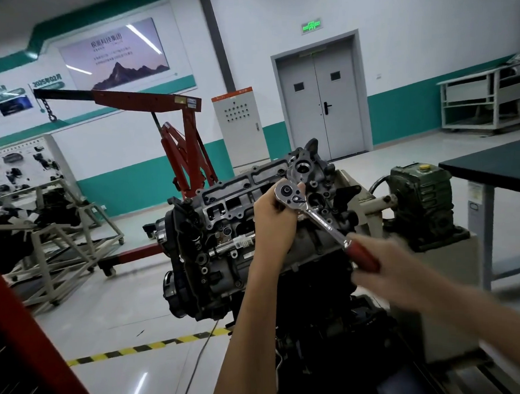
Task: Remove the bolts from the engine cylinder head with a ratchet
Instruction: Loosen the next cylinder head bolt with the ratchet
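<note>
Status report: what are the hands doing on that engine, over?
Left hand holds ratchet at its head, against cylinder head. Right hand grips red handle. Nothing visibly obstructing.

White walls (424, 19) carry a teal band (148, 179); the glossy grey floor (122, 311) bears yellow-black tape (146, 345). A grey double door (320, 101) stands under a green exit sign (311, 26), a red crane (185, 146) at left.

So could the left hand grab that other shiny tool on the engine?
Probably yes: the chrome tool lies right beside the left hand, nothing between them, but that hand grips the ratchet head and would have to let go first.
</note>
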A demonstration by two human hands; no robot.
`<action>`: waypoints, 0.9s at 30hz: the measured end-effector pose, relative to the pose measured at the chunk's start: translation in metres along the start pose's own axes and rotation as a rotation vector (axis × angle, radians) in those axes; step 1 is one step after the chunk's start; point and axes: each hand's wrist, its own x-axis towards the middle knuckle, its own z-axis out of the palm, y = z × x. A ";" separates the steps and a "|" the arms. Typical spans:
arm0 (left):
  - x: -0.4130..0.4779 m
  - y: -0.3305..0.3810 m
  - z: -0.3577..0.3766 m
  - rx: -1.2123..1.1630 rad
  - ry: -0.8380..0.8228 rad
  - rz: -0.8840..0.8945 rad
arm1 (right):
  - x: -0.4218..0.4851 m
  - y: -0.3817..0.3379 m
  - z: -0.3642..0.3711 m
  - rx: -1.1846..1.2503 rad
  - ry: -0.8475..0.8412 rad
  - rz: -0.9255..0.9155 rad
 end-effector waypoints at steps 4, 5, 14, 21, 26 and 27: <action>-0.001 0.001 0.002 0.021 0.023 0.001 | 0.020 0.010 -0.045 -0.237 -0.049 -0.034; -0.001 0.001 0.003 0.022 0.036 0.007 | 0.017 0.011 -0.038 -0.213 -0.030 -0.012; -0.003 -0.001 0.005 -0.002 0.030 0.047 | -0.002 -0.045 0.112 0.575 0.321 0.131; 0.004 0.003 0.004 0.038 -0.008 -0.008 | 0.002 0.006 -0.018 -0.028 -0.037 -0.008; -0.002 0.001 -0.003 0.007 0.023 0.010 | 0.010 0.006 -0.017 -0.095 0.007 -0.023; -0.003 0.000 -0.003 0.004 0.022 0.019 | 0.001 0.003 0.004 -0.003 0.071 0.000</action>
